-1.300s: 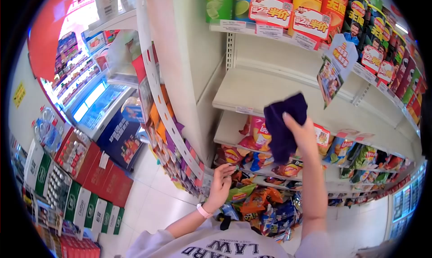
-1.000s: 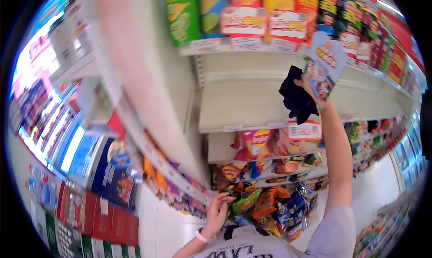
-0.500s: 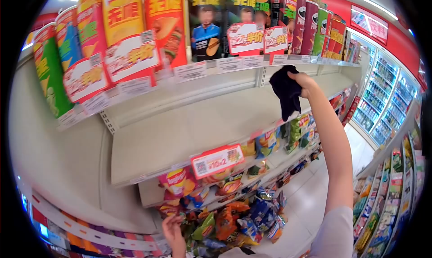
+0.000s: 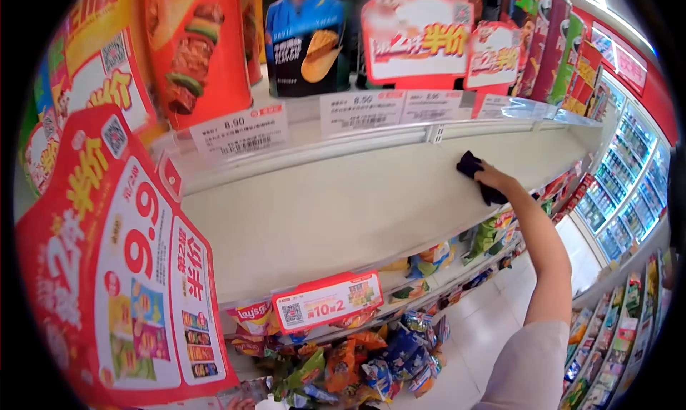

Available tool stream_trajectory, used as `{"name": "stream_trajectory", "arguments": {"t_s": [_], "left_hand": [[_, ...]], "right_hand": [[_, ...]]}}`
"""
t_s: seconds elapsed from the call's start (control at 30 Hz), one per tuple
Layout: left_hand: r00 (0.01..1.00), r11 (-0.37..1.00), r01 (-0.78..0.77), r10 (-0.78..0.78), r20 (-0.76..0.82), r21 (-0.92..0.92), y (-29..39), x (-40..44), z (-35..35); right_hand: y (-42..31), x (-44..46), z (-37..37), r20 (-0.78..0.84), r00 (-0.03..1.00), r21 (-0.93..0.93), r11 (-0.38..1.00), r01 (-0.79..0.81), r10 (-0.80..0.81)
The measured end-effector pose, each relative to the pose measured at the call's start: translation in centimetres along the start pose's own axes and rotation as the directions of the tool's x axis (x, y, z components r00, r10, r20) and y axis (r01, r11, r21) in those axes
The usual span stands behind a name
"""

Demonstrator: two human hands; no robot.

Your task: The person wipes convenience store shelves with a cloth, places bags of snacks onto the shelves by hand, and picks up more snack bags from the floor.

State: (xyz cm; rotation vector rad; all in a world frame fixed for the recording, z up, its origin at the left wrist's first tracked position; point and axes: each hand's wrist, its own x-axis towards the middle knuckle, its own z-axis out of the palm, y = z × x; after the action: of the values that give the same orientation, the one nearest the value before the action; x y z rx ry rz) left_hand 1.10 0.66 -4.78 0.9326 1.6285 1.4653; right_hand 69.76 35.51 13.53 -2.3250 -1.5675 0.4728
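Note:
My right hand [image 4: 496, 177] is closed on a dark purple cloth [image 4: 474, 168] over the far part of a pale shelf board [image 4: 336, 203]. The cloth lies at the shelf's surface near its front edge, with part of it hanging below my fingers. Low in the view, a small part of my left hand [image 4: 243, 401] shows beneath a large red promotional sign [image 4: 153, 267]; its fingers are too hidden to read.
Chip canisters [image 4: 193, 52] stand on the shelf above, behind price labels [image 4: 239, 130]. A red price card [image 4: 329, 303] hangs at the board's front edge. Chip bags [image 4: 343, 367] fill the space below. Glass-door coolers [image 4: 622, 174] and another snack rack [image 4: 614, 331] are at the right.
My right hand has lowered the cloth from in front of the upper shelf edge to the board. The view has moved closer, the red sign now fills the left, and my left hand is mostly hidden.

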Motion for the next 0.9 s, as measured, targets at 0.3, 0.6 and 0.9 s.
{"name": "stream_trajectory", "arguments": {"t_s": [0.3, 0.6, 0.9], "left_hand": [[0.952, 0.989, -0.063, 0.019, 0.305, 0.135, -3.4, 1.4, 0.2], [0.932, 0.997, 0.028, 0.001, 0.363, -0.075, 0.5, 1.4, -1.8], [0.981, 0.998, -0.040, 0.048, 0.190, -0.044, -0.9, 2.0, -7.1]], "right_hand": [[-13.6, -7.3, 0.7, 0.736, 0.652, 0.223, 0.843, -0.490, 0.183], [-31.6, -15.4, 13.0, 0.345, 0.935, 0.131, 0.983, -0.131, 0.079], [-48.3, -21.2, 23.9, 0.491, 0.820, 0.373, 0.922, 0.108, -0.295]]}}
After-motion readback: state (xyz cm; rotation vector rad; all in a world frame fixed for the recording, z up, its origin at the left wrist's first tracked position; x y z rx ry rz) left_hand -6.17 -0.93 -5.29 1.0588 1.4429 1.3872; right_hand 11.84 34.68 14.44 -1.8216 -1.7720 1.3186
